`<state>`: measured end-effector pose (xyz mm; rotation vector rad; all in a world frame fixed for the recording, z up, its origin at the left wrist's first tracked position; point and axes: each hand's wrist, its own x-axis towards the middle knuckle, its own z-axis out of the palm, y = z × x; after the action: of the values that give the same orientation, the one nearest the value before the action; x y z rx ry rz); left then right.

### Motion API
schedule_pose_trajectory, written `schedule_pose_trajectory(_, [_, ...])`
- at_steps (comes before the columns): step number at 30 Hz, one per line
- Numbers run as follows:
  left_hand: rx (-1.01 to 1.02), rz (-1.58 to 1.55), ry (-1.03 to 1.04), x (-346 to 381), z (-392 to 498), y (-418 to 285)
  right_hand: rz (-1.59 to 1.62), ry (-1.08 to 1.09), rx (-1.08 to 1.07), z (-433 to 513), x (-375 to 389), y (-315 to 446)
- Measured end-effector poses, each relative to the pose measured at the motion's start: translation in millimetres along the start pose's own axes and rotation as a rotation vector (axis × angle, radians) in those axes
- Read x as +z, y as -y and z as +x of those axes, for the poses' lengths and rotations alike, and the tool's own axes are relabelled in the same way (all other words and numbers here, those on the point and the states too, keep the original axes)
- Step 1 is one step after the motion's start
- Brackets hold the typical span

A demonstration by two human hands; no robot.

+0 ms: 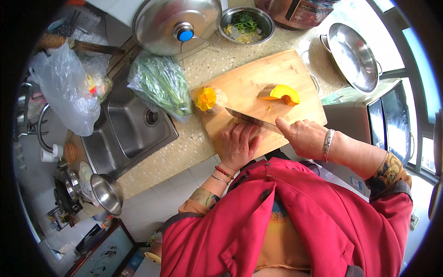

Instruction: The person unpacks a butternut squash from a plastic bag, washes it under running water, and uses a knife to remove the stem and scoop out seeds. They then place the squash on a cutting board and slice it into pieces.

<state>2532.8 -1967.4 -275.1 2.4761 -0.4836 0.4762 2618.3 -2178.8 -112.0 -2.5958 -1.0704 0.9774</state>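
My right hand (304, 139) grips a kitchen knife (254, 119), its blade pointing left over the wooden cutting board (235, 78). My left hand (240, 142) presses down on a piece of pumpkin close to the blade; the fingers and blade hide most of that piece. At the board's left edge stands another pumpkin piece (208, 99) with its orange cut face up. A curved pumpkin wedge (284, 93) lies on the right half of the board, with small orange scraps below it.
A bagged bunch of green vegetables (161, 85) lies between the board and the steel sink (129, 121). Behind are a large metal lid (159, 26), a steel bowl (247, 36) of chopped greens and a cooker (294, 14). A steel pan (354, 57) rests at the back right.
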Motion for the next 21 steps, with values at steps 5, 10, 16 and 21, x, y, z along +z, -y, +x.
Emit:
schedule_pose_trajectory(5, [0.001,0.001,-0.034,2,-1,2,0.008,0.120,0.077,12,-13,10])
schedule_pose_trajectory(10, [-0.011,-0.004,-0.074,5,1,1,0.014,0.189,0.087,25,-19,20])
schedule_pose_trajectory(16, [-0.029,0.000,-0.080,4,0,-2,-0.038,0.174,0.101,31,-9,25])
schedule_pose_trajectory(21, [-0.036,-0.026,-0.086,2,-1,-2,0.039,0.175,0.153,35,6,16])
